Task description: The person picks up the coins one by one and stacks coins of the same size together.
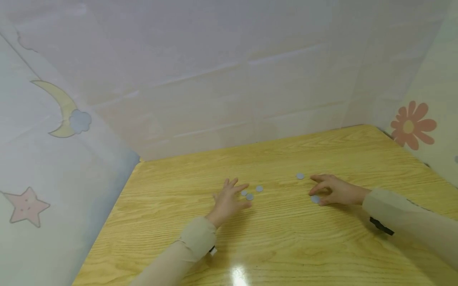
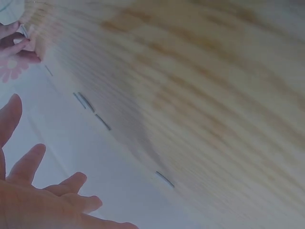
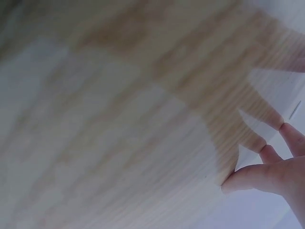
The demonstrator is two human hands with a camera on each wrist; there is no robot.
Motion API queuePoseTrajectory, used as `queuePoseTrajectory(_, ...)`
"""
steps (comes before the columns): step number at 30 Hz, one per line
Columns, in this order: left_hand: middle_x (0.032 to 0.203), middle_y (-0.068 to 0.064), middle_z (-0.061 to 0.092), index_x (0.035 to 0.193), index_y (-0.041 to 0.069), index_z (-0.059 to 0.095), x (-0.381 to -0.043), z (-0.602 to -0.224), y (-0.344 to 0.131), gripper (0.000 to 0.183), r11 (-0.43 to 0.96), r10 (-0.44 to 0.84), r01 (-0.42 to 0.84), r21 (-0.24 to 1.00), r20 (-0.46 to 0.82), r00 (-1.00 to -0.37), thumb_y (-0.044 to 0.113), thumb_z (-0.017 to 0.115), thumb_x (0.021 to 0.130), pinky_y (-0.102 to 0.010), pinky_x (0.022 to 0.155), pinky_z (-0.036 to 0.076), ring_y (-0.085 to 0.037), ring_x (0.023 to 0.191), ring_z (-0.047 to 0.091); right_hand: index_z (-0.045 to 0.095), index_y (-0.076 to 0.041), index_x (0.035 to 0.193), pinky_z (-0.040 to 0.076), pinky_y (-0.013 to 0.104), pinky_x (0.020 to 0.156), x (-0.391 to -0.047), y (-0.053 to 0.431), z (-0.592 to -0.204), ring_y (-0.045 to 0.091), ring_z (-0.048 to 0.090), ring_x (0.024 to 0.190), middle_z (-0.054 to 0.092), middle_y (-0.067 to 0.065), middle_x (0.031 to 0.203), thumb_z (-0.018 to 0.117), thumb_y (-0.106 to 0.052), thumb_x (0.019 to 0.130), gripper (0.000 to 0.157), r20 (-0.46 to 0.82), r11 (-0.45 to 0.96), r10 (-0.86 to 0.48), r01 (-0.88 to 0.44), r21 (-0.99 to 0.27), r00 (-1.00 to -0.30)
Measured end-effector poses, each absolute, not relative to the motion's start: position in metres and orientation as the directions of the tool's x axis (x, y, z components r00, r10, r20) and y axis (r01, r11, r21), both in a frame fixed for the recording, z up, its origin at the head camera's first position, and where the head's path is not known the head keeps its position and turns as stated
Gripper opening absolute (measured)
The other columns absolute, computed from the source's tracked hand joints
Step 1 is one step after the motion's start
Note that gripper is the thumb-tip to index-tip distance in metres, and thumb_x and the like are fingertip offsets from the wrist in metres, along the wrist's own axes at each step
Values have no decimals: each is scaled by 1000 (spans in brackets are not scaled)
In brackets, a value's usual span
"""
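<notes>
Small round grey discs, like coins, lie flat on the wooden table (image 1: 279, 234). My left hand (image 1: 228, 202) is spread over the table with straight fingers and holds nothing. Just right of its fingertips lie three discs, among them a front disc (image 1: 249, 196) and a rear disc (image 1: 259, 188). The left wrist view shows another disc (image 2: 165, 179) nearer that hand, seen edge-on. With thumb and index finger, my right hand (image 1: 338, 191) pinches a grey disc (image 1: 315, 199) at the tabletop; its other fingers are bent. That disc is hidden in the right wrist view.
Beyond the right hand's fingertips a lone disc (image 1: 299, 176) lies farther back. A pale cloth wall (image 1: 243, 87) stands behind the table. Side walls carry a printed moon (image 1: 61, 99), star (image 1: 29, 207) and flower (image 1: 415, 126). A black strap (image 1: 381, 225) shows at the right sleeve.
</notes>
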State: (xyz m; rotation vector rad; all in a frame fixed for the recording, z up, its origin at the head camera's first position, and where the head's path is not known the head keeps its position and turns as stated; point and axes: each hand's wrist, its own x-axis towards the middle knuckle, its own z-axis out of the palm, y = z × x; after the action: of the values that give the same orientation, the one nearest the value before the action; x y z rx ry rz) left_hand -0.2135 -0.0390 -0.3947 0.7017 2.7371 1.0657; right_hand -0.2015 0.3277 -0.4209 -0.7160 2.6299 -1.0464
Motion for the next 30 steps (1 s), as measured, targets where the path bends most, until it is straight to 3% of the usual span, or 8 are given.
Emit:
queuePoseTrajectory(12,152,-25,30,136,8,56,-214,-395,-36,61,657,480,361,661,1,-877,19,79,80,-82,94,-4,-48,143,7,72,-9,105,22,77,92,-202,329,-420,65,18,126,26,43,142,78,-18,80,27,-23,618,-516,-353,-702,-856)
queuePoseTrajectory(30,151,-25,32,136,8,56,-222,-398,-33,61,695,457,349,629,-11,-889,20,79,81,-84,91,2,-49,142,12,70,-13,101,19,79,92,-201,329,-419,65,17,127,26,44,142,78,-20,80,24,-29,619,-522,-355,-701,-852)
